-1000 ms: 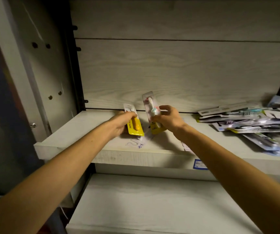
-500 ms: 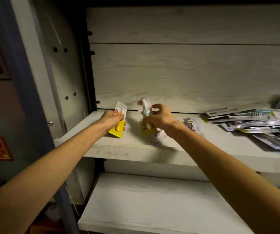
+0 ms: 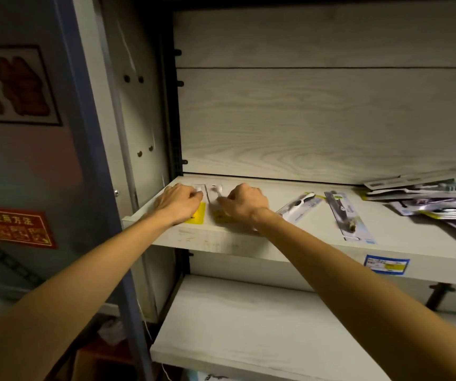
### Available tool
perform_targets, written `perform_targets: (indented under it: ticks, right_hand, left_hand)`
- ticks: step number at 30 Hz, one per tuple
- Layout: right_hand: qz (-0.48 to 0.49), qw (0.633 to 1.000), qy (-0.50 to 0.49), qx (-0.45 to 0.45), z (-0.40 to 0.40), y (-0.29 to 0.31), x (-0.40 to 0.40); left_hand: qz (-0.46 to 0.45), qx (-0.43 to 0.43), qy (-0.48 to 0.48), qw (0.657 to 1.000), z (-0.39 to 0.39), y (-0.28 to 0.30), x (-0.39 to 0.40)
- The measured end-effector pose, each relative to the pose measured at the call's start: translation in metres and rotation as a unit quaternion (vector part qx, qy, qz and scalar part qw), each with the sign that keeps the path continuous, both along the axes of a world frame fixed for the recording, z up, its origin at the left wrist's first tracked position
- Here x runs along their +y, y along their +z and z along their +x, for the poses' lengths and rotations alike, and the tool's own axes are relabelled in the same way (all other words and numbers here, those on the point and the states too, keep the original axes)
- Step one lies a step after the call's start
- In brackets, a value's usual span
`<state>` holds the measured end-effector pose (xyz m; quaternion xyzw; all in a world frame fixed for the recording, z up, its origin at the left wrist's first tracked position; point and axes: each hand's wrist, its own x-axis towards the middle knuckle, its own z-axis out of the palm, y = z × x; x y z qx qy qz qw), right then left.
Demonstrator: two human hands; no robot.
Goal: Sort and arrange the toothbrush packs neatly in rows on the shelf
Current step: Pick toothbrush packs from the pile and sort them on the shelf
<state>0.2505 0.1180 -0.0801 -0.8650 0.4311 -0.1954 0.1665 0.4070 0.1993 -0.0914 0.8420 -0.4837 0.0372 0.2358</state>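
Placement step in hand: I've got both hands at the left end of the upper shelf, each setting a yellow-backed toothbrush pack down flat, side by side. Left hand lies over the left yellow pack, fingers curled on its upper end; I read that as a grip, though the contact itself is hidden under the knuckles. Right hand has fingers curled, pinching the right yellow pack near the brush head. The two packs sit just beside each other, nearly parallel, close to the shelf's front edge. Further right lie two single packs, a white one, angled, and a dark one, well apart from the yellow pair. Unsorted pile sits at the far right, packs overlapping. My judgement: row barely started. Next move calls for letting go of both, squaring their bottom edges, then bringing the angled white pack in alongside.
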Motion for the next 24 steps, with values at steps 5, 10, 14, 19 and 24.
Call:
perform_targets:
  ticks: [5, 10, 14, 19, 24]
  right_hand:
    - [-0.030, 0.998, 0.054, 0.003, -0.009, 0.001, 0.000]
    - [-0.150, 0.988, 0.030, 0.025, -0.048, 0.008, -0.025]
    - [-0.169, 0.985, -0.009, 0.030, -0.101, 0.009, -0.052]
    - [-0.185, 0.979, -0.077, 0.046, -0.183, 0.010, -0.079]
    - [-0.187, 0.970, -0.151, 0.026, -0.272, 0.013, -0.101]
  left_hand:
    - [0.000, -0.023, -0.001, 1.000, -0.010, 0.005, -0.004]
    - [-0.028, -0.057, -0.046, 0.997, -0.037, 0.015, -0.020]
    - [-0.046, -0.072, -0.112, 0.990, -0.077, 0.021, -0.048]
    - [-0.039, -0.121, -0.191, 0.973, -0.136, 0.029, -0.091]
    - [-0.033, -0.171, -0.261, 0.950, -0.205, 0.036, -0.133]
